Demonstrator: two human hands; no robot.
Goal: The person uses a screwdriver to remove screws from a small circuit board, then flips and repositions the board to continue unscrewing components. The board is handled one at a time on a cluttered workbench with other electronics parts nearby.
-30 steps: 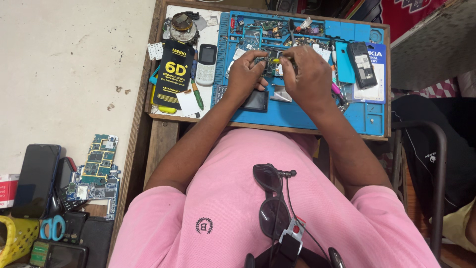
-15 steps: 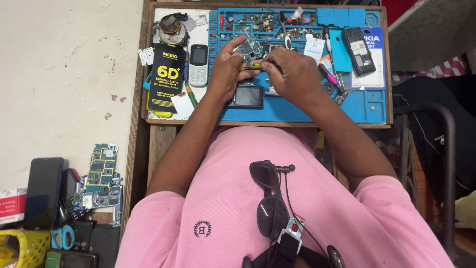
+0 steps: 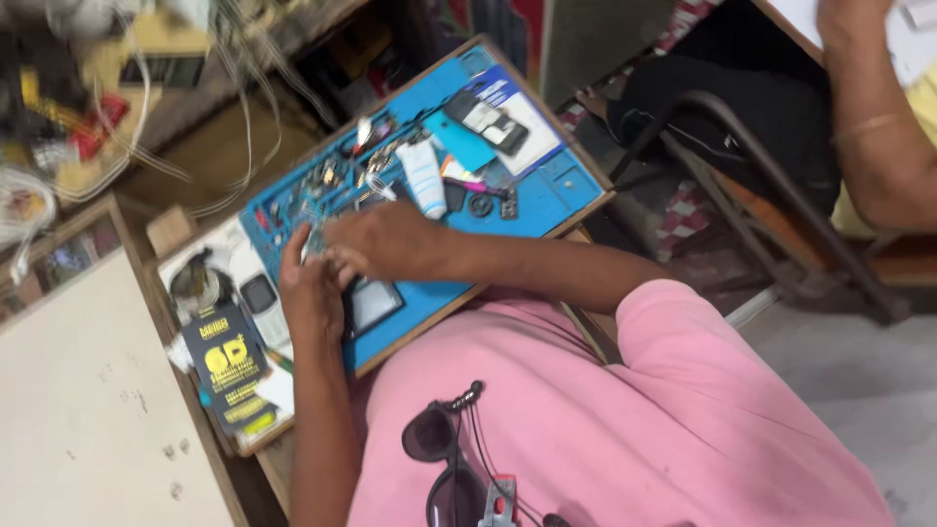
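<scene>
My left hand (image 3: 310,293) and my right hand (image 3: 386,239) meet over the left part of a blue work mat (image 3: 547,195). Their fingertips pinch a small metal part (image 3: 316,240) between them; blur hides its detail. A dark flat phone screen (image 3: 376,304) lies on the mat just below both hands. Small loose parts and screws (image 3: 337,176) are spread on the mat beyond my fingers. A white tube (image 3: 425,176) lies to the right of my right hand.
A black phone (image 3: 488,122) lies on the mat's far end. Left of the mat are a small grey phone (image 3: 262,298) and a black-and-yellow packet (image 3: 229,366). Tangled wires (image 3: 146,88) fill the top left. Another person's arm (image 3: 869,127) and a black chair (image 3: 742,156) are on the right.
The view has swung right and tilted, so the mat now runs diagonally. My hands stay together on the small part. Another person's arm and a chair have come into view.
</scene>
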